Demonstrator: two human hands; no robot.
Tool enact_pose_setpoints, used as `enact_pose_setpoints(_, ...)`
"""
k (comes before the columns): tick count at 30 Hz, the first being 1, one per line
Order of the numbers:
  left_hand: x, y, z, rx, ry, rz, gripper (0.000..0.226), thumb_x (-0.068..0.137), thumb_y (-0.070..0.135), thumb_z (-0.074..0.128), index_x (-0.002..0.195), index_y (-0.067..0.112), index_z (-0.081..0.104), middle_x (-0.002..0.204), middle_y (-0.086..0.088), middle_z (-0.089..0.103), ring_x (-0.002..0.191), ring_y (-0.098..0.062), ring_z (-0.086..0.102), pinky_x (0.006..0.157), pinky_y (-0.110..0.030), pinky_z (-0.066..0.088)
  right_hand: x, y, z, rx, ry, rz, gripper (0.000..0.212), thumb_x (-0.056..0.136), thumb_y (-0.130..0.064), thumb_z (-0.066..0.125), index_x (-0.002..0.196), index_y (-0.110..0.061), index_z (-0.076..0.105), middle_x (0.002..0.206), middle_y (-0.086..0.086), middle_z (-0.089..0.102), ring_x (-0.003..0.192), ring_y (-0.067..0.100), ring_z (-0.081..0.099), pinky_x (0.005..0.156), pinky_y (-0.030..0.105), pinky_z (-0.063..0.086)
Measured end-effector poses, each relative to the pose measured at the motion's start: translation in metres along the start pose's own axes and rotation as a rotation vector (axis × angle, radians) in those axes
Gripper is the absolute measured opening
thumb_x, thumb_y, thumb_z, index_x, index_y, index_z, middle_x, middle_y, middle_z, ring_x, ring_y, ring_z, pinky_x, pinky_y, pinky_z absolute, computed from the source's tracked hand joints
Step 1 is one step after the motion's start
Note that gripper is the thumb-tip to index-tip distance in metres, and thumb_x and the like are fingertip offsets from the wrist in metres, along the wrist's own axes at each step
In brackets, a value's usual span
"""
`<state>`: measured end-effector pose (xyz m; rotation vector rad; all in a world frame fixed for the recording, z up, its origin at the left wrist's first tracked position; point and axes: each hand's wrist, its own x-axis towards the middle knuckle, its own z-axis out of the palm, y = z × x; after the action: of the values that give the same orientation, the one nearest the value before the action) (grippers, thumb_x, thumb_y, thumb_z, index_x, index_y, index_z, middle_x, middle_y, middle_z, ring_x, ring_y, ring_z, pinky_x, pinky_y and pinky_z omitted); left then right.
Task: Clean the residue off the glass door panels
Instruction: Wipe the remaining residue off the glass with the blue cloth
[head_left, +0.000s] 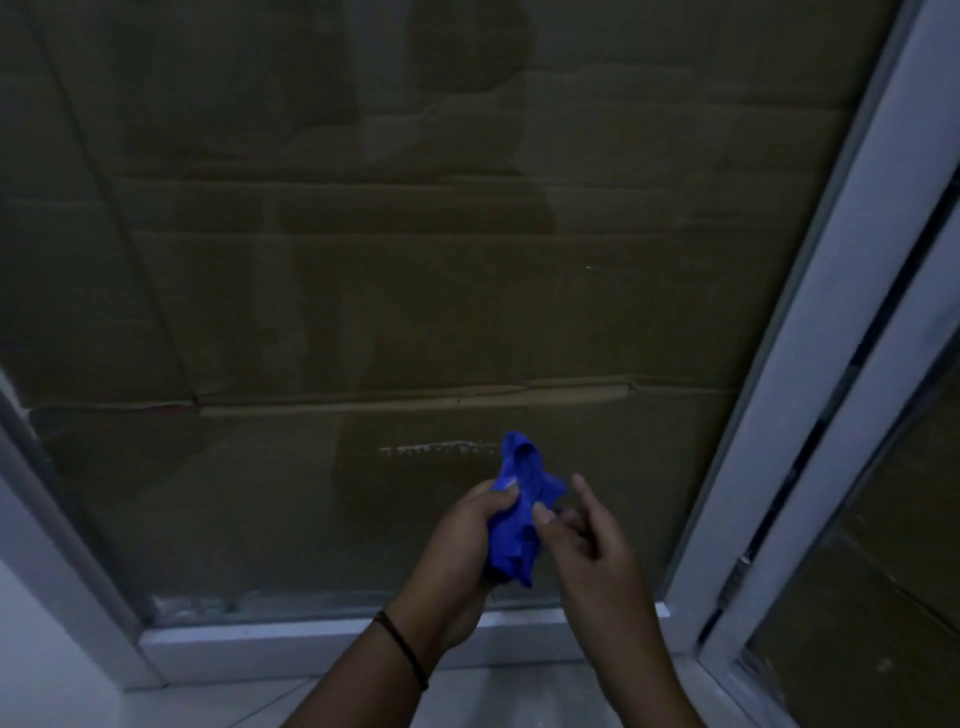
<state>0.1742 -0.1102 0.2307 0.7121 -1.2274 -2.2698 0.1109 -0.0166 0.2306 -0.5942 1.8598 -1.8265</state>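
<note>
Two hands bunch cloth (514, 512) before glass (363, 291): left hand (467, 540) grips it, right hand (587, 540) pinches edge. We fold flat pad, scrub streak (436, 448) just left, firm.

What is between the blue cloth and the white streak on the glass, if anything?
Nothing visible is in the way. The left hand grips the blue cloth, whose top sits just right of the white streak on the glass panel. The right hand pinches the cloth from the right, away from the streak.
</note>
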Motion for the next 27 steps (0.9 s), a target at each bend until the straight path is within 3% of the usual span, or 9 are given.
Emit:
enact_pose_setpoints(5,-0.022,-0.005,0.003,-0.15,-0.011,-0.091,0.041,0.097,0.023,0.037,0.117,-0.004,0.061,0.109,-0.026,0.068,0.104,-0.039,0.064,0.09,-0.044,0.052,-0.016,0.006,0.005,-0.103,0.044,-0.093,0.042,0.079,-0.027,0.072,0.118,-0.034,0.057,0.094,-0.016,0.065,0.086,-0.001,0.061,0.074,0.023,0.052)
enact_pose_setpoints(8,-0.031,-0.007,0.006,0.108,0.071,0.043,0.031,0.099,0.023,0.041,0.109,0.004,0.062,0.105,-0.019,0.07,0.1,-0.034,0.067,0.081,-0.038,0.053,-0.023,0.007,0.006,-0.141,0.125,-0.202,0.039,0.081,-0.016,0.069,0.106,-0.042,0.055,0.094,-0.015,0.065,0.083,-0.002,0.06,0.073,0.021,0.051)
enact_pose_setpoints(11,-0.04,-0.006,0.009,0.258,0.211,0.241,0.013,0.092,0.015,0.055,0.099,0.01,0.064,0.101,-0.015,0.07,0.097,-0.032,0.066,0.076,-0.037,0.051,-0.028,0.002,0.007,-0.136,0.214,-0.29,0.054,0.08,-0.006,0.067,0.11,-0.045,0.044,0.099,-0.017,0.058,0.09,0.003,0.058,0.079,0.023,0.048)
enact_pose_setpoints(14,-0.05,-0.008,0.011,0.209,0.085,0.333,0.017,0.091,0.012,0.057,0.102,0.015,0.069,0.101,-0.01,0.072,0.098,-0.027,0.067,0.085,-0.04,0.052,-0.032,0.0,0.008,-0.216,0.228,-0.389,0.047,0.081,-0.009,0.066,0.112,-0.038,0.048,0.1,-0.017,0.056,0.091,0.005,0.057,0.079,0.025,0.048)
enact_pose_setpoints(18,-0.056,-0.008,0.009,0.138,0.027,0.302,0.032,0.084,0.037,0.061,0.105,0.016,0.07,0.1,-0.009,0.073,0.091,-0.023,0.07,0.071,-0.03,0.056,-0.036,0.001,0.006,-0.357,0.186,-0.537,0.03,0.081,-0.008,0.066,0.109,-0.019,0.064,0.096,-0.016,0.053,0.089,0.004,0.055,0.075,0.027,0.051)
enact_pose_setpoints(23,-0.054,-0.004,0.001,0.071,0.067,0.151,0.024,0.097,0.02,0.048,0.107,0.013,0.068,0.098,-0.01,0.074,0.086,-0.023,0.072,0.067,-0.032,0.056,-0.038,0.002,0.005,-0.297,0.126,-0.498,0.039,0.08,-0.004,0.07,0.111,-0.025,0.063,0.095,-0.012,0.055,0.087,-0.006,0.055,0.068,0.005,0.042)
enact_pose_setpoints(25,-0.053,-0.002,-0.004,0.025,0.07,0.087,0.023,0.096,0.014,0.046,0.107,0.009,0.066,0.092,-0.013,0.074,0.076,-0.022,0.072,0.061,-0.031,0.056,-0.036,0.001,0.005,-0.216,0.104,-0.424,0.037,0.077,-0.011,0.075,0.106,-0.031,0.062,0.095,-0.014,0.061,0.087,-0.01,0.057,0.067,0.004,0.043)
enact_pose_setpoints(27,-0.051,-0.001,-0.01,-0.053,0.057,0.025,0.023,0.096,0.012,0.046,0.112,0.005,0.06,0.094,-0.019,0.072,0.077,-0.027,0.071,0.068,-0.039,0.058,-0.033,0.0,0.005,-0.099,0.072,-0.305,0.033,0.073,-0.018,0.079,0.096,-0.034,0.062,0.089,-0.015,0.065,0.082,-0.007,0.061,0.068,0.012,0.049)
